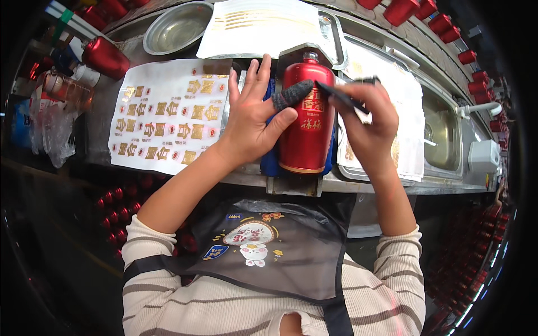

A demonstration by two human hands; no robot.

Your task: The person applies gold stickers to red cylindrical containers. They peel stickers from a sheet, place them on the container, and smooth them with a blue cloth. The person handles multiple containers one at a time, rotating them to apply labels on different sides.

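Observation:
A red glossy bottle [307,140] with gold lettering and a bare clear neck lies in a blue-padded holder [269,162], its neck pointing away from me. My left hand [255,115] rests at the bottle's left side with fingers spread. Its index finger wears a dark grey finger cot [294,95] and reaches over the bottle's upper label. From the right, my right hand [367,115] grips a slim black tool [344,96] that looks like tweezers. The tool's tip is at the upper label, close to the covered fingertip. Whether the tip touches the bottle I cannot tell.
Left lies a white sheet of gold and red decals [162,117]. Behind are a metal bowl [179,28] and another sheet with gold strips [258,25]. Stacked sheets [409,112] and a sink [443,131] are right. Another red bottle [106,57] lies far left.

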